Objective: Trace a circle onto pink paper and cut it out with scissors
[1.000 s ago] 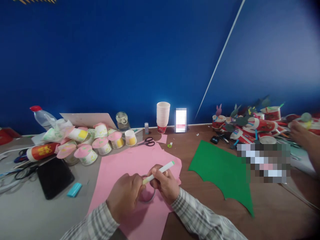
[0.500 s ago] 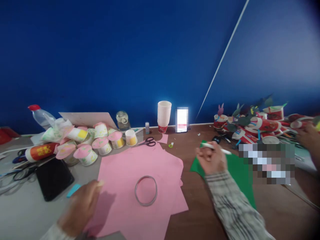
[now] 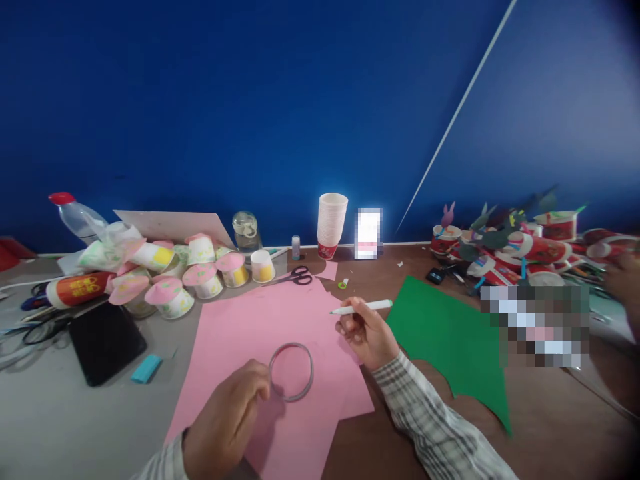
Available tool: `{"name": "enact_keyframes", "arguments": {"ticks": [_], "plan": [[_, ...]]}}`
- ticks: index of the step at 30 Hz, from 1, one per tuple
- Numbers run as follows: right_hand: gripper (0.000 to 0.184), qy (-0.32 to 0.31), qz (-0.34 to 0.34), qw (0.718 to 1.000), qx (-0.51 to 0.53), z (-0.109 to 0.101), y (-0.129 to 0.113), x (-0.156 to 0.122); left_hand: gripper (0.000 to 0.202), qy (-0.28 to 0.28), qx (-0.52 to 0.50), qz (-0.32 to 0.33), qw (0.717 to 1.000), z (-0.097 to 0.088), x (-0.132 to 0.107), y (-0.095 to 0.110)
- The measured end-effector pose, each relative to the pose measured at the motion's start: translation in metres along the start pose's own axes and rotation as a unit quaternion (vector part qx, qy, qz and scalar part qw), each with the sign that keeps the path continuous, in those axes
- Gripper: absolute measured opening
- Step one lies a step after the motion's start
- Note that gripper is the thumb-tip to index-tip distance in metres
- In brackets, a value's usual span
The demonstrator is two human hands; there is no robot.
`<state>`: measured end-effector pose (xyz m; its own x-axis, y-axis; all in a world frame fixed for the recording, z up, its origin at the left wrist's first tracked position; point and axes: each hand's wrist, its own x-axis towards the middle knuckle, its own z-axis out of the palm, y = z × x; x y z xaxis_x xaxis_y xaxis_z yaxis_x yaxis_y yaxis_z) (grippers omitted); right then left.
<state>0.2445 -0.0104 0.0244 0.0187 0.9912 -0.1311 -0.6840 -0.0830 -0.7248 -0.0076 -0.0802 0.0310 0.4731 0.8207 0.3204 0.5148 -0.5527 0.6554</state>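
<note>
Marker [image 3: 378, 305] sits pen-gripped in my right hand [image 3: 371, 337], probably to free its tip; my curled left hand [image 3: 227, 413], grip unclear, is beside the ring [image 3: 313, 371] on pink paper [image 3: 260, 317], inward from the far edge of the desk [image 3: 363, 453].

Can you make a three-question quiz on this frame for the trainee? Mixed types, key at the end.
1. Multiple choice: what is in the person's right hand?
A) a bottle
B) a marker
C) a glass jar

2. True or false: the grey ring lies on the pink paper.

3. Short answer: which is nearer the blue wall, the scissors or the cup stack?

Key:
1. B
2. True
3. The cup stack; the scissors lie by the pink paper's far edge.
</note>
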Motion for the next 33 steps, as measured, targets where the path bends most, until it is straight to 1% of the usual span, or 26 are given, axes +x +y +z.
{"name": "enact_keyframes", "arguments": {"ticks": [2, 4, 6, 7, 8, 11, 14, 17, 22, 24, 28, 33], "plan": [[0.021, 0.007, 0.002, 1.0, -0.008, 0.0, 0.004, 0.0, 0.016, -0.005, 0.025, -0.011, 1.0, 0.005, 0.004, -0.002], [0.022, 0.017, -0.002, 1.0, -0.014, -0.001, 0.007, 0.001, 0.01, -0.02, 0.062, -0.03, 0.997, 0.008, 0.012, -0.006], [0.023, 0.02, -0.004, 1.0, -0.018, -0.003, 0.008, 0.002, 0.048, -0.047, 0.104, -0.038, 0.993, 0.01, 0.022, -0.012], [0.023, 0.02, -0.005, 1.0, -0.019, -0.004, 0.008, 0.002, 0.063, -0.064, 0.125, -0.043, 0.989, 0.01, 0.027, -0.016], [0.023, 0.019, -0.006, 1.0, -0.019, -0.004, 0.007, 0.003, 0.074, -0.08, 0.141, -0.051, 0.985, 0.01, 0.031, -0.019], [0.024, 0.022, -0.007, 0.999, -0.022, -0.007, 0.007, 0.004, 0.095, -0.126, 0.178, -0.086, 0.972, 0.011, 0.039, -0.022], [0.024, 0.031, -0.006, 0.999, -0.028, -0.008, 0.006, 0.005, 0.107, -0.164, 0.201, -0.116, 0.959, 0.013, 0.043, -0.016], [0.024, 0.035, -0.005, 0.999, -0.026, -0.01, 0.006, 0.006, 0.108, -0.184, 0.228, -0.142, 0.945, 0.017, 0.047, -0.007], [0.023, 0.028, -0.004, 0.999, -0.024, -0.009, 0.006, 0.005, 0.092, -0.196, 0.265, -0.155, 0.931, 0.021, 0.054, 0.006], [0.025, 0.012, -0.001, 1.0, -0.024, -0.007, 0.007, 0.003, 0.089, -0.21, 0.27, -0.161, 0.926, 0.022, 0.056, 0.008], [0.034, -0.041, 0.008, 0.999, -0.023, -0.002, 0.008, -0.002, 0.086, -0.232, 0.281, -0.163, 0.917, 0.023, 0.057, 0.009], [0.033, -0.055, 0.019, 0.998, -0.027, 0.002, 0.011, -0.005, 0.082, -0.257, 0.298, -0.162, 0.905, 0.024, 0.061, 0.011]]}}
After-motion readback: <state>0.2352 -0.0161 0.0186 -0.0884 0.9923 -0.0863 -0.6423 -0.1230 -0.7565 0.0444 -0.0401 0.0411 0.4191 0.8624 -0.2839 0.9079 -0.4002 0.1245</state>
